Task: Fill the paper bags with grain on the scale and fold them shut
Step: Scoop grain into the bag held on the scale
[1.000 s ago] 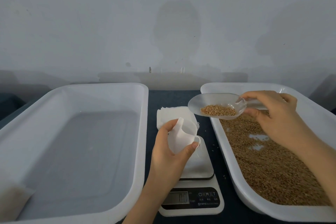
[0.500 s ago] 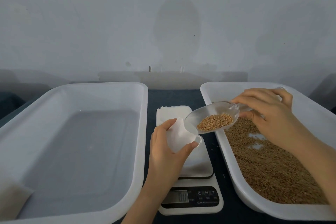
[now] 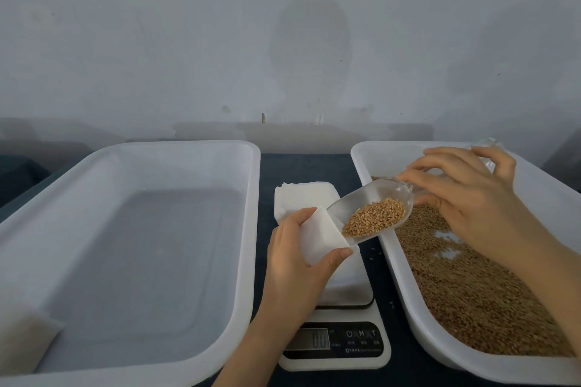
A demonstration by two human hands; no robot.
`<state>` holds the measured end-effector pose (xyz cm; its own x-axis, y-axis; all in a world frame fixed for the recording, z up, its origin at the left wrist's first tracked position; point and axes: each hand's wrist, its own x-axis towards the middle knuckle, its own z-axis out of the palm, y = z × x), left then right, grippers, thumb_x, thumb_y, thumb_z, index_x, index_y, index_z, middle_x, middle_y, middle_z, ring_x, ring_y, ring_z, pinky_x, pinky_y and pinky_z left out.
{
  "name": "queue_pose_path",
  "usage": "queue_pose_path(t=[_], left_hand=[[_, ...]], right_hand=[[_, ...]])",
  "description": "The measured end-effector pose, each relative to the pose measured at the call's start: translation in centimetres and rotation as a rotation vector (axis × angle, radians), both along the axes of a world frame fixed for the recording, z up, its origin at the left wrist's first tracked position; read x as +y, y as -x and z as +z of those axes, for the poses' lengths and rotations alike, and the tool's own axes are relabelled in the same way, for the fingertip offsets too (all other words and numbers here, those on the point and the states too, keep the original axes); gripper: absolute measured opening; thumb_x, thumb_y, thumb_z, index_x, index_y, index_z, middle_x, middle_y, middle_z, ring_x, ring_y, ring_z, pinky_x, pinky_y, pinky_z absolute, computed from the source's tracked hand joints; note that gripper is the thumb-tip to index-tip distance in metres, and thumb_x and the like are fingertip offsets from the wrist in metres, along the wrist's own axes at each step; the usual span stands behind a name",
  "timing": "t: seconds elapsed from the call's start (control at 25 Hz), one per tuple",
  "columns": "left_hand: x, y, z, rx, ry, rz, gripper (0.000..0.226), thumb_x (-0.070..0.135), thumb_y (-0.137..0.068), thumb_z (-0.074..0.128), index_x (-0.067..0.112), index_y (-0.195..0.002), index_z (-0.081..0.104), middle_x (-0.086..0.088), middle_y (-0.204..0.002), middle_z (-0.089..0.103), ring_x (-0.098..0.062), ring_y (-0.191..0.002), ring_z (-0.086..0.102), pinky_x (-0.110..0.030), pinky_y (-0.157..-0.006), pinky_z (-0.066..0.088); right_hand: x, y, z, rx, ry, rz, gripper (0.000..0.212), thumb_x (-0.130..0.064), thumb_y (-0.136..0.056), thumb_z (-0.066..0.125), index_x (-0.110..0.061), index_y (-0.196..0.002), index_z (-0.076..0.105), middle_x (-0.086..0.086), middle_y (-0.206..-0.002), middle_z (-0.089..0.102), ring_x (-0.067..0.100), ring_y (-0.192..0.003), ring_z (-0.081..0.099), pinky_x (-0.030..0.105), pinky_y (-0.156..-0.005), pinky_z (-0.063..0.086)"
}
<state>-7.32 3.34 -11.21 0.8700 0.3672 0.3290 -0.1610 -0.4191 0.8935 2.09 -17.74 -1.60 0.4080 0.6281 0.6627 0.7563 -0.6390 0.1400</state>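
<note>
White paper bag point(image 3: 320, 237) was pinched in the left hand point(image 3: 292, 264), thumb along its near edge and fingers curled behind it, with its mouth turned to the right. It was held over the far part of the scale point(image 3: 339, 342); whether it touched the platform could not be told. The right hand point(image 3: 471, 198) gripped the handle of a clear plastic scoop point(image 3: 377, 195), fingers wrapped round it. The scoop sloped down to the left, its lip at the bag's mouth, and a heap of brown grain point(image 3: 374, 218) lay low in its bowl. The scale's display showed digits too blurred to read. Just right of the scale stood the right tray point(image 3: 440, 352), its floor mostly covered with loose grain. At the left stood the left tray point(image 3: 248, 229), with something pale in its near corner. Behind the scale, a stack of bags point(image 3: 301, 198) lay flat on the dark cloth point(image 3: 301, 166).
</note>
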Motion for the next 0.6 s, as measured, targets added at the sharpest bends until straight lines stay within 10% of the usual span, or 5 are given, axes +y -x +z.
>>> queue_pose_path(t=[0.4, 0.6], left_hand=[[-0.24, -0.24, 0.01, 0.029, -0.155, -0.046, 0.069, 0.054, -0.068, 0.075, 0.043, -0.126, 0.041, 0.035, -0.112, 0.04, -0.002, -0.114, 0.043, -0.03, -0.096, 0.047], [-0.37, -0.34, 0.29, -0.017, -0.253, -0.042, 0.067, 0.064, -0.069, 0.065, 0.043, -0.128, 0.041, 0.033, -0.115, 0.041, -0.001, -0.115, 0.04, -0.034, -0.097, 0.047]], right_hand=[[-0.28, -0.38, -0.08, -0.113, 0.045, 0.013, 0.031, -0.017, -0.083, 0.047, -0.017, -0.102, 0.071, 0.004, -0.108, 0.066, 0.023, -0.112, 0.049, 0.049, -0.096, 0.022], [-0.22, -0.41, 0.11, -0.181, 0.085, -0.009, 0.041, 0.009, -0.07, 0.072, -0.017, -0.101, 0.072, 0.004, -0.106, 0.066, 0.027, -0.109, 0.052, 0.052, -0.095, 0.025]])
